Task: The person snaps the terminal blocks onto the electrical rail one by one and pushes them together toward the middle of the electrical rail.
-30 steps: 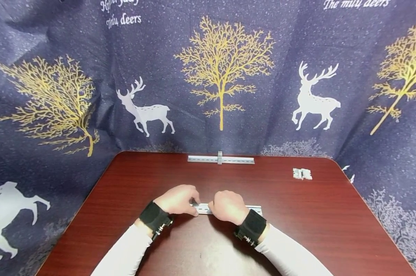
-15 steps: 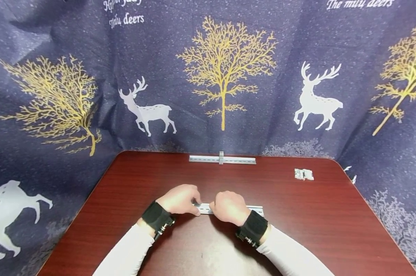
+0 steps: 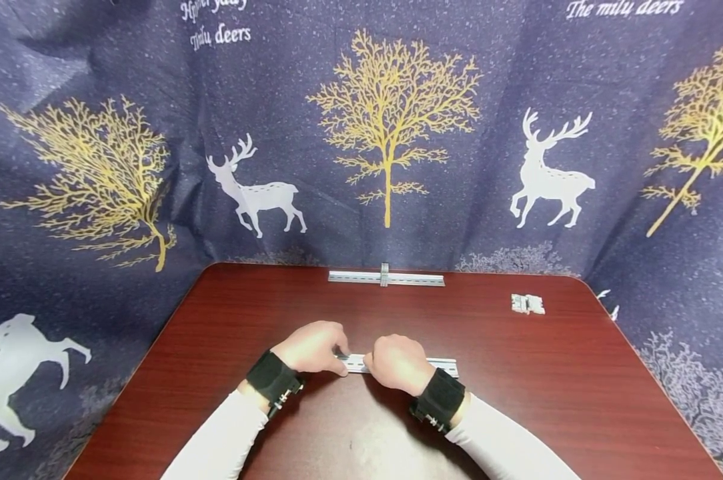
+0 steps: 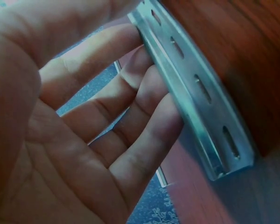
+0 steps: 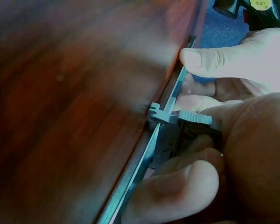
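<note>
A slotted metal DIN rail (image 3: 444, 365) lies crosswise on the table in front of me. My left hand (image 3: 315, 347) pinches it near its left end, thumb on the near edge and fingers (image 4: 159, 122) along the far edge. Near the rail's middle, my right hand (image 3: 397, 360) grips a small grey terminal block (image 5: 159, 115) that sits across the rail. The right thumb (image 5: 179, 186) is on the near side, and the palm partly covers the block. In the head view the right hand hides the block entirely. Whether the block is fully clipped on, I cannot tell.
A second DIN rail (image 3: 415, 279) with a grey block (image 3: 384, 274) mounted on it lies along the table's back edge. Loose light-grey pieces (image 3: 527, 304) lie at the back right. A dark patterned cloth (image 3: 337, 240) hangs behind the brown table (image 3: 265, 300).
The head view has shifted very slightly. Both hands keep their hold at the rail, with no clear movement between them.
</note>
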A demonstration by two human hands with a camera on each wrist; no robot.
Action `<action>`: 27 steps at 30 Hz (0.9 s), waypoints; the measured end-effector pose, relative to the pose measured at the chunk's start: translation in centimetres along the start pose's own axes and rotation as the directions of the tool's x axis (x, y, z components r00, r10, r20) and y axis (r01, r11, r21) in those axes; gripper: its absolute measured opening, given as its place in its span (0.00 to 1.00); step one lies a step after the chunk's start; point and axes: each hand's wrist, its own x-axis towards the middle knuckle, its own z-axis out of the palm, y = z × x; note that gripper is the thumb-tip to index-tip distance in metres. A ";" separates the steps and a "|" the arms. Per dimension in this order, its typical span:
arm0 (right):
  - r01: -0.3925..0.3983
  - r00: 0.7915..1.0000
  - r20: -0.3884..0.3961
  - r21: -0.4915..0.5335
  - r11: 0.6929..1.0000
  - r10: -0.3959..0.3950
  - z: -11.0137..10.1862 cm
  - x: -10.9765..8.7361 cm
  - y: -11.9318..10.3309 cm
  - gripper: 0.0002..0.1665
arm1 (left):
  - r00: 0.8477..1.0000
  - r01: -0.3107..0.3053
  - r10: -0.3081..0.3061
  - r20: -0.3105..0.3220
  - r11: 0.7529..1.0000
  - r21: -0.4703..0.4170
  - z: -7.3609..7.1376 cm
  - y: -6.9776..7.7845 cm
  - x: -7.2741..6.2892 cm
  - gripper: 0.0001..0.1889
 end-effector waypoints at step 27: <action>0.064 0.992 -0.112 -0.028 0.998 -0.067 -0.2 -0.6 0.3 0.28 | 0.999 0.036 -0.036 0.012 0.999 -0.024 0.0 0.2 0.1 0.12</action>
